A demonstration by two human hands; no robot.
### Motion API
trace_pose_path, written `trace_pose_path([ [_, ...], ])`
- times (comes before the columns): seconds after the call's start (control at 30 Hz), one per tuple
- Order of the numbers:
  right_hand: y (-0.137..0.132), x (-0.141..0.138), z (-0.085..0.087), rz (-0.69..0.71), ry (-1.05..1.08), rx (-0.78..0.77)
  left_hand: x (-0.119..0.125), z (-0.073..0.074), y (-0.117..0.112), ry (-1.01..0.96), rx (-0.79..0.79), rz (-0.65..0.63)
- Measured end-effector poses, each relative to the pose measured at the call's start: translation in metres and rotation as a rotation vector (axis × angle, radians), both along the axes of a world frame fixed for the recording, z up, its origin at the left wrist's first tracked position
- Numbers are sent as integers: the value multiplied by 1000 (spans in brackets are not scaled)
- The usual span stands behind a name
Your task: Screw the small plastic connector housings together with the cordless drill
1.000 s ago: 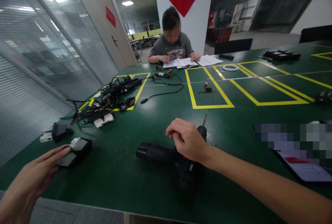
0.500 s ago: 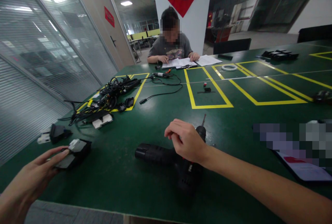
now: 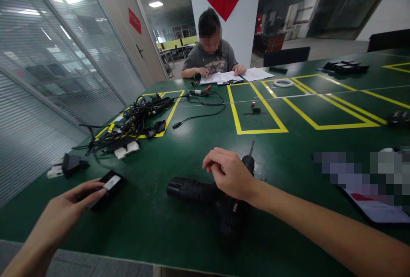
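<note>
My left hand (image 3: 72, 202) grips a small black box (image 3: 110, 185) with a white label, close to the table top at the lower left. Its thumb and fingers are closed on the near end. A black cordless drill (image 3: 195, 191) lies on its side in front of me, its thin bit (image 3: 252, 148) pointing away. Over the drill body rests my right hand (image 3: 229, 172), fingers loosely curled in and not wrapped around the tool. I see nothing between those fingers. The drill's middle is partly hidden beneath this hand.
Tangled black cables (image 3: 137, 114) lie left, near a white-and-black part (image 3: 126, 149) and a dark housing (image 3: 73, 165). A phone (image 3: 378, 208) is at right. Yellow tape (image 3: 262, 131) marks the green table. Opposite, a person (image 3: 209, 54) sits over papers (image 3: 258, 74).
My left hand has moved a little right and turned the box, so its black face with the white label now shows. My right hand and the drill have barely moved.
</note>
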State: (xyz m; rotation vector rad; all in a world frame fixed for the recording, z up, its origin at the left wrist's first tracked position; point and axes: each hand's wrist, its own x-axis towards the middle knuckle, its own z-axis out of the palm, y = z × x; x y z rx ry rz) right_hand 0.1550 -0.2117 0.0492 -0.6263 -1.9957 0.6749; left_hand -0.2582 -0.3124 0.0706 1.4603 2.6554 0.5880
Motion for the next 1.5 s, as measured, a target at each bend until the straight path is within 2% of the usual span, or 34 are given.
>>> trace_pose_path([
  [0.13, 2, -1, 4, -28, 3, -141, 22, -4, 10, -99, -81, -100],
  [0.27, 5, -3, 5, -25, -24, -200, 40, -4, 37, -141, -82, -198],
  [0.33, 6, -3, 5, -25, -52, -220, 51, -4, 59, -183, -53, -233],
  [0.47, 6, -4, 4, -32, -115, -236, 81, -12, 111, -273, -29, -426],
  [0.6, 3, -4, 4, -33, -144, -211, 123, -22, 166, -418, 3, -628],
  [0.7, 2, -5, 4, -25, -133, -230, 160, -31, 205, -391, 61, -806],
  [0.87, 5, -4, 3, -39, -63, -378, 210, -48, 249, -364, 153, -961],
  [0.97, 6, -5, 3, -44, -50, -405, 222, -58, 258, -378, 216, -998],
  [1.1, 7, -5, 5, -41, -50, -428, 224, -66, 256, -390, 287, -986],
  [1.23, 6, -4, 6, -36, -53, -431, 223, -69, 255, -397, 295, -982],
  [1.5, 5, -3, 5, -42, -77, -333, 222, -72, 258, -452, 307, -987],
])
